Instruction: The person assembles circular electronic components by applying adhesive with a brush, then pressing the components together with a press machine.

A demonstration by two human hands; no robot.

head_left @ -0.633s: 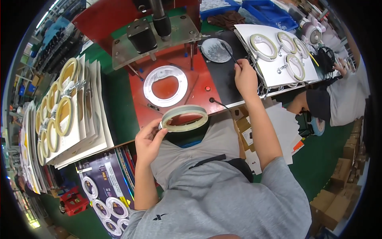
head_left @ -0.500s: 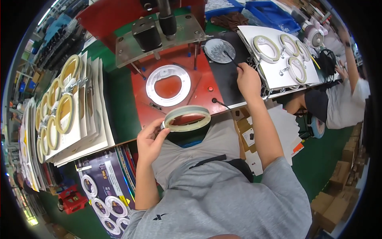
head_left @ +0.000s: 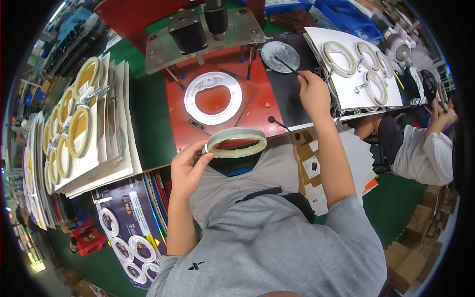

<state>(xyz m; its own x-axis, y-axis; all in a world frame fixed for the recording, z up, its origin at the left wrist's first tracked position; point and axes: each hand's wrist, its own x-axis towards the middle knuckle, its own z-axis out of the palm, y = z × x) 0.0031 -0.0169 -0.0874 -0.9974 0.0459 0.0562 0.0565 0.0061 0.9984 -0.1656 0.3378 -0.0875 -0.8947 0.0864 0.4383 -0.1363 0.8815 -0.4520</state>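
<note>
My left hand (head_left: 188, 173) pinches a pale grey-and-cream ring (head_left: 235, 153) by its left edge, holding it tilted above my lap at the red press's front edge. My right hand (head_left: 314, 96) is closed on a thin black stick (head_left: 286, 65). The stick's far end rests in a shallow round dish (head_left: 281, 52) with whitish contents, on a black mat. A flat white ring (head_left: 236, 97) lies on the press's red base (head_left: 257, 121), between my hands and the clear plate above.
A clear press plate (head_left: 237, 35) on posts overhangs the red base. Cream rings on stacked white boards (head_left: 118, 148) stand left; more lie on a white board (head_left: 341, 91) at right. White rings (head_left: 142, 249) sit on a dark box, lower left. Another person (head_left: 423, 148) is at far right.
The view has shifted slightly. Both hands keep their grips, the ring staying above my lap and the stick in the dish. The person at far right has lowered an arm.
</note>
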